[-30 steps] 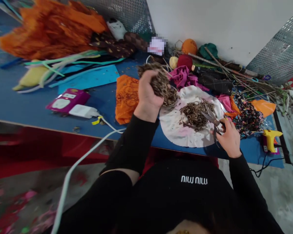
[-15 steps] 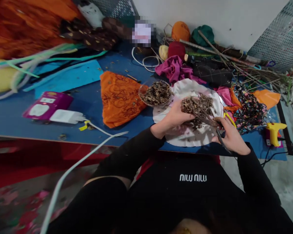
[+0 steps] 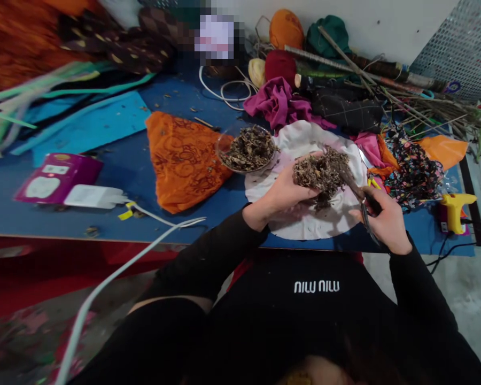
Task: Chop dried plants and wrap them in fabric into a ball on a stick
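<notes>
The left hand (image 3: 282, 190), raised near the bowl (image 3: 221, 148) a second ago, is now over the white cloth (image 3: 304, 227), curled round the dry clump (image 3: 318, 170); the right hand (image 3: 388, 219) grips the scissors (image 3: 356, 188) against it. Behind the blue table (image 3: 122, 136) rises a pale wall (image 3: 369, 37).

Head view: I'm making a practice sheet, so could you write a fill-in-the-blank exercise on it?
1. The person's ____ hand holds the dark metal scissors.
2. The left hand holds a clump of dry brown plant material above a round fabric cloth coloured ____.
3. The swirl-patterned cloth beside the clear round bowl is ____.

Missing words: right; white; orange.
</notes>
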`<state>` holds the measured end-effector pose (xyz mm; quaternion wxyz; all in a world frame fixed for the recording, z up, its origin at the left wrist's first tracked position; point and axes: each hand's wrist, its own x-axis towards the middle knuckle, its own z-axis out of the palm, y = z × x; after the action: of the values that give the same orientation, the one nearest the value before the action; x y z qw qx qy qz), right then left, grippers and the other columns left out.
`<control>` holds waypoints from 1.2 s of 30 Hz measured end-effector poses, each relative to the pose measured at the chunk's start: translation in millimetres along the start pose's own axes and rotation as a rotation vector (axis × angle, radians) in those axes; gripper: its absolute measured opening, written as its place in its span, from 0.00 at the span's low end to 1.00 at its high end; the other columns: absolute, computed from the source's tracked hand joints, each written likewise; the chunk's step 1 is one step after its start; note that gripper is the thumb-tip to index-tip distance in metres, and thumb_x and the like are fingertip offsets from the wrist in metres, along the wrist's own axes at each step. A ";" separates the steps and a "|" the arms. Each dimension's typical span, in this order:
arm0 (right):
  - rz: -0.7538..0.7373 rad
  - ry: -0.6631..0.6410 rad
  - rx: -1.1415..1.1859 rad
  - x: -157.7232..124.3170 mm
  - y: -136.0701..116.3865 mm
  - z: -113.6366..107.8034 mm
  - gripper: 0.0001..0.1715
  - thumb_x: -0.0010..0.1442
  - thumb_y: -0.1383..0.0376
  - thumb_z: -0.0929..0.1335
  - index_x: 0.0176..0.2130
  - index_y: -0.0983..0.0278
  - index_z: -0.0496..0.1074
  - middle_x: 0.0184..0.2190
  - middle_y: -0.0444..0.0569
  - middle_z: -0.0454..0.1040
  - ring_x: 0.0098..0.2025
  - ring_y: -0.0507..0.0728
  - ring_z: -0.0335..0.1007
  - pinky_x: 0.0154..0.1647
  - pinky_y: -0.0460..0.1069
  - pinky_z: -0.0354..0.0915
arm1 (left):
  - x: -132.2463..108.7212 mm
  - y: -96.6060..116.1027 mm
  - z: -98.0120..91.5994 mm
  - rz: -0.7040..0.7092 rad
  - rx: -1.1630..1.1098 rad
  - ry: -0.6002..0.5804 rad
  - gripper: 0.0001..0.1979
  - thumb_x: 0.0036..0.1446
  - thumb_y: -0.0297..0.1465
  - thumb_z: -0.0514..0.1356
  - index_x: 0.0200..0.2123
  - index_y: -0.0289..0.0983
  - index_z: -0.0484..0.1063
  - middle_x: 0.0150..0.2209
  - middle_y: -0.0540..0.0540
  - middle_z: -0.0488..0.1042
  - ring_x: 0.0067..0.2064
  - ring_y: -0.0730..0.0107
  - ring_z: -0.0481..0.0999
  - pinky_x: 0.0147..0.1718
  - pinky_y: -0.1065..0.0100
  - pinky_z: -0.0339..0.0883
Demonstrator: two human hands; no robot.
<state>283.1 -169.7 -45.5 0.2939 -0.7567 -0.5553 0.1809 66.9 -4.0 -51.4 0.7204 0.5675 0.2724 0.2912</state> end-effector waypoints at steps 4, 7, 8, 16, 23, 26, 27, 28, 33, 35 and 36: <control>0.116 0.144 -0.148 0.3 -1.8 16.7 0.36 0.59 0.46 0.71 0.59 0.63 0.72 0.48 0.58 0.80 0.48 0.68 0.78 0.51 0.62 0.73 | -1.0 1.3 -0.7 0.004 -0.008 0.016 0.45 0.41 0.33 0.76 0.64 0.37 0.69 0.58 0.38 0.78 0.64 0.47 0.75 0.65 0.55 0.68; 0.126 0.138 -0.296 0.4 -6.3 33.0 0.38 0.59 0.51 0.70 0.62 0.67 0.68 0.51 0.64 0.79 0.50 0.71 0.77 0.48 0.63 0.73 | -1.3 3.2 -0.9 0.020 0.033 0.007 0.47 0.39 0.33 0.77 0.65 0.37 0.68 0.57 0.39 0.79 0.63 0.45 0.75 0.64 0.53 0.69; 0.096 0.117 -0.344 -0.1 -8.2 36.6 0.37 0.59 0.53 0.70 0.62 0.68 0.68 0.51 0.64 0.78 0.49 0.71 0.76 0.47 0.62 0.73 | -1.3 3.5 -0.9 0.029 0.050 0.006 0.47 0.39 0.33 0.76 0.65 0.37 0.69 0.57 0.39 0.79 0.63 0.45 0.75 0.63 0.53 0.69; -0.185 0.183 -0.491 6.2 -49.0 15.5 0.16 0.68 0.61 0.66 0.49 0.61 0.80 0.39 0.56 0.75 0.42 0.64 0.73 0.43 0.58 0.71 | -0.4 0.7 -0.8 0.186 0.203 -0.068 0.45 0.42 0.34 0.74 0.66 0.37 0.69 0.61 0.38 0.77 0.69 0.43 0.69 0.69 0.52 0.63; -0.306 0.227 -0.090 29.7 -83.9 24.2 0.12 0.69 0.63 0.66 0.40 0.58 0.81 0.37 0.49 0.75 0.39 0.58 0.72 0.41 0.55 0.71 | 4.5 -8.5 -4.0 0.304 0.354 -0.096 0.47 0.43 0.36 0.74 0.68 0.38 0.68 0.71 0.37 0.68 0.72 0.43 0.66 0.72 0.53 0.58; -0.312 0.174 -0.072 32.5 -81.0 29.5 0.11 0.67 0.64 0.66 0.40 0.60 0.80 0.37 0.50 0.74 0.39 0.58 0.72 0.40 0.53 0.69 | 4.7 -11.2 -4.7 0.336 0.411 -0.089 0.47 0.45 0.37 0.74 0.69 0.37 0.66 0.71 0.37 0.68 0.72 0.44 0.66 0.71 0.54 0.59; -0.320 0.165 -0.068 32.6 -79.7 30.0 0.12 0.67 0.64 0.66 0.40 0.60 0.80 0.37 0.50 0.74 0.40 0.58 0.72 0.41 0.53 0.69 | 4.6 -12.1 -4.7 0.350 0.432 -0.087 0.47 0.45 0.37 0.74 0.69 0.37 0.66 0.70 0.37 0.68 0.72 0.44 0.66 0.71 0.54 0.60; -0.325 0.158 -0.062 32.5 -78.7 30.2 0.12 0.67 0.64 0.66 0.41 0.60 0.80 0.37 0.50 0.74 0.40 0.58 0.72 0.42 0.53 0.69 | 4.6 -13.1 -4.6 0.367 0.454 -0.086 0.47 0.46 0.38 0.74 0.70 0.36 0.66 0.70 0.36 0.68 0.71 0.43 0.67 0.70 0.54 0.61; -0.307 0.146 0.037 34.1 -78.7 28.6 0.08 0.64 0.66 0.67 0.38 0.61 0.78 0.35 0.47 0.73 0.38 0.56 0.70 0.41 0.51 0.68 | 6.9 -22.6 -6.4 0.477 0.531 -0.087 0.46 0.51 0.38 0.72 0.71 0.37 0.63 0.69 0.35 0.69 0.68 0.45 0.71 0.65 0.55 0.68; -0.292 0.171 0.109 36.1 -79.2 27.6 0.06 0.62 0.67 0.68 0.36 0.61 0.76 0.33 0.46 0.72 0.35 0.54 0.68 0.38 0.50 0.66 | 8.7 -26.2 -8.3 0.502 0.530 -0.096 0.47 0.51 0.38 0.72 0.72 0.38 0.62 0.69 0.35 0.70 0.67 0.45 0.73 0.64 0.54 0.69; -0.280 0.181 0.150 37.2 -79.2 27.2 0.05 0.62 0.67 0.68 0.35 0.61 0.75 0.32 0.45 0.71 0.34 0.54 0.67 0.37 0.50 0.66 | 9.5 -27.2 -9.3 0.510 0.521 -0.100 0.47 0.50 0.38 0.72 0.72 0.38 0.62 0.69 0.35 0.70 0.67 0.44 0.73 0.64 0.53 0.69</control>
<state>220.5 -111.2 -13.1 0.4205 -0.6612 -0.6114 0.1104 69.7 4.0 -80.5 0.4684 0.7951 0.1519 0.3541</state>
